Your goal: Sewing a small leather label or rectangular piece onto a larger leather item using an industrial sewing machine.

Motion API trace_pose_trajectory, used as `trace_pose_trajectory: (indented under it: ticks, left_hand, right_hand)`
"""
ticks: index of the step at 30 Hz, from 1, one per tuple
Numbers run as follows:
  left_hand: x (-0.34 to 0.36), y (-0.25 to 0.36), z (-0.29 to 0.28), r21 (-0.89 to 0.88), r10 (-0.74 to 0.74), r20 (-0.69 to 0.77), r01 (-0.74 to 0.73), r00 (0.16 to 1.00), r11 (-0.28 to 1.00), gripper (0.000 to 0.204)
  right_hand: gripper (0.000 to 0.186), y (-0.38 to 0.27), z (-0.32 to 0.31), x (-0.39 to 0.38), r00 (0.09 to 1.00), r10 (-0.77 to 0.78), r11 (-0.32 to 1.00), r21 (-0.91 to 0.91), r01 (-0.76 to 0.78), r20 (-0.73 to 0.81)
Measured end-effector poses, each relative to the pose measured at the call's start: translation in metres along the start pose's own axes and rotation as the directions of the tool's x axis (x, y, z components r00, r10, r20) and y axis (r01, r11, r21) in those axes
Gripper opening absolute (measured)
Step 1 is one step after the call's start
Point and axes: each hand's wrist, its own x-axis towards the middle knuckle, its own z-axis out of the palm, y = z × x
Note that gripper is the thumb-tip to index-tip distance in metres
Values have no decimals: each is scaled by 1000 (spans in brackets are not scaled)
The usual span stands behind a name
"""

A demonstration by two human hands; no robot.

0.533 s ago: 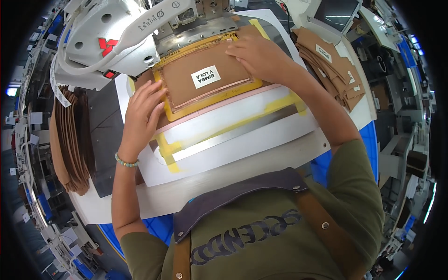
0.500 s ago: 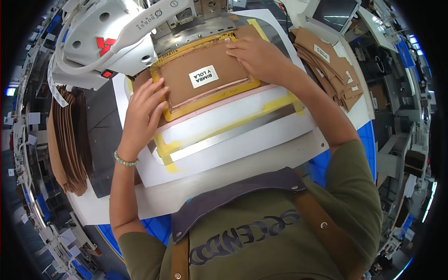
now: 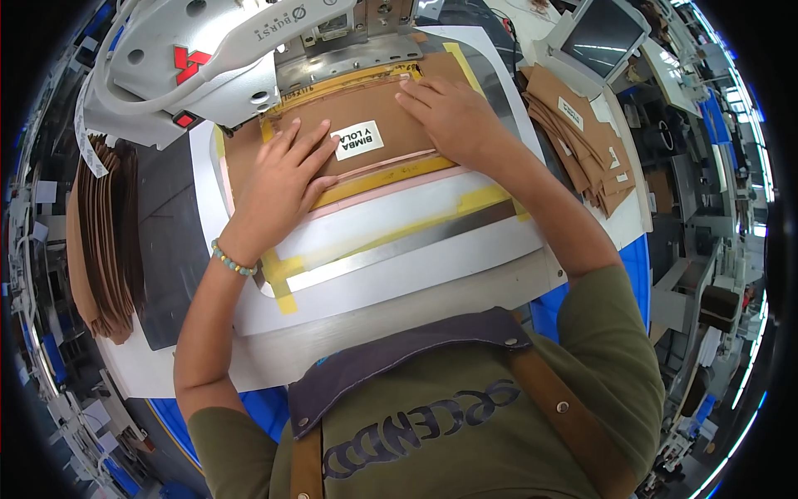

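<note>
A brown leather-like panel point(image 3: 378, 104) with a white printed label point(image 3: 357, 140) lies in a yellow-edged frame point(image 3: 391, 175) under the head of a white industrial sewing machine point(image 3: 191, 66). My left hand point(image 3: 283, 179) lies on the panel's left part, fingers spread and pointing away from me, hiding the frame's left side. Its fingertips come close to the label. On the right side my right hand point(image 3: 453, 121) rests across the panel and the frame's right edge, fingers stretched out. Neither hand grasps anything. Beneath the frame is a white sheet point(image 3: 366, 220) with yellow tape strips.
To the left stands a row of folded brown pieces point(image 3: 104, 233). A pile of similar brown pieces point(image 3: 582, 137), some with white labels, lies at the right, beside a small screen point(image 3: 600, 40). The machine's metal clamp plate point(image 3: 345, 66) borders the frame's far side.
My left hand has moved right, from the frame's left edge onto the panel near the label. My right hand stays on the right side. The whole view has shifted slightly.
</note>
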Motion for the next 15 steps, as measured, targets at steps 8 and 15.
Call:
trace_pose_trajectory:
  ticks: [8,15]
  left_hand:
    - [4,2,2,93,-25,14,24,1000,995,57]
    - [1,0,2,88,-29,-15,30,999,996,56]
  right_hand:
    - [44,1,-16,12,992,9,996,84,-19,122]
    - [44,-1,-14,21,991,2,989,144,-22,137]
